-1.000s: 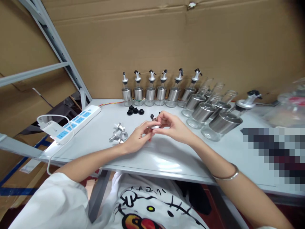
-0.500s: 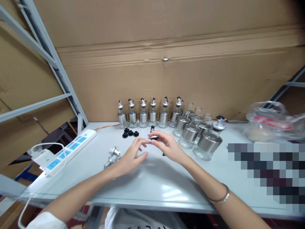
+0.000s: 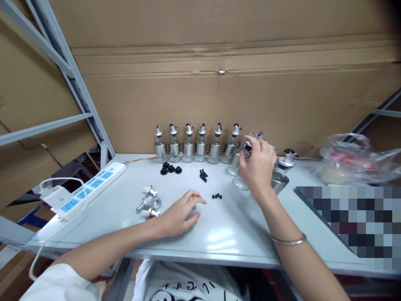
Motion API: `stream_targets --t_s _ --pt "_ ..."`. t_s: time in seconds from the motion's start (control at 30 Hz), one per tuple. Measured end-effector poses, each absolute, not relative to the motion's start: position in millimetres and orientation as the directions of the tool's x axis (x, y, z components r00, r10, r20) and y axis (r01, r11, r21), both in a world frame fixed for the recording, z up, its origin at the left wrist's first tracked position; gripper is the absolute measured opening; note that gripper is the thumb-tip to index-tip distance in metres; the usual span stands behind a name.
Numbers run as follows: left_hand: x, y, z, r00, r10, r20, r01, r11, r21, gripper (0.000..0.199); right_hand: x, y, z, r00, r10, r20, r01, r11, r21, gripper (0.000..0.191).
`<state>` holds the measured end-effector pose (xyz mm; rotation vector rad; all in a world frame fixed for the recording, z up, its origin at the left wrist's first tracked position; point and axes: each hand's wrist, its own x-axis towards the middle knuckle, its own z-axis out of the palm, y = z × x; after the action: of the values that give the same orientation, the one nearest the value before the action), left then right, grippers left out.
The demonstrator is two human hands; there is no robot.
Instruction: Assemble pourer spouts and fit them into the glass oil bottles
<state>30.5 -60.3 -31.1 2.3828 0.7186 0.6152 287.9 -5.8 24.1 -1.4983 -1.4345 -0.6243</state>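
My left hand [image 3: 181, 212] rests low over the front middle of the table, fingers apart and holding nothing. It lies between metal pourer spouts [image 3: 150, 200] on its left and small black caps [image 3: 216, 196] on its right. My right hand [image 3: 258, 167] is closed round a pourer spout [image 3: 260, 134], whose tip shows above the fingers. That hand is over the uncapped glass bottles with steel sleeves [image 3: 239, 180] and hides much of them; contact between spout and bottle cannot be made out. A bottle fitted with a spout [image 3: 282, 175] stands just right of it.
Several bottles with spouts [image 3: 188, 146] line the back. Black stoppers [image 3: 171, 168] and black levers [image 3: 203, 175] lie in front of them. A white power strip [image 3: 94, 188] runs along the left. A plastic bag [image 3: 354, 161] and a pixelated area are at right.
My right hand has moved right with the pourer spout, from the middle of the table to the bottles. My left hand has come away from it, slightly lower. Black levers and caps are now uncovered.
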Motion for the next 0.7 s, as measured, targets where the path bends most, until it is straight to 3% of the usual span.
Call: stream_targets --t_s 0.2,0.4,0.53,0.7 --pt "33 -55 -34 0.695 0.679 0.235 0.307 -0.577 0.757 0.030 295 0 15 0.202 0.553 0.809 0.933 0.143 -0.331 0.040" --pt "36 -56 -36 0.623 0.751 0.221 0.273 -0.473 0.838 0.035 303 -1 17 0.252 0.540 0.803 0.917 0.131 -0.376 0.048" --pt "38 -53 -44 0.524 0.832 0.183 0.187 -0.322 0.928 0.057 300 -6 21 0.195 0.446 0.873 0.915 0.237 -0.325 0.038" --pt "40 -46 -53 0.486 0.860 0.157 -0.039 -0.158 0.987 0.082 281 -21 29 0.118 0.200 0.973 0.868 0.454 -0.199 0.030"
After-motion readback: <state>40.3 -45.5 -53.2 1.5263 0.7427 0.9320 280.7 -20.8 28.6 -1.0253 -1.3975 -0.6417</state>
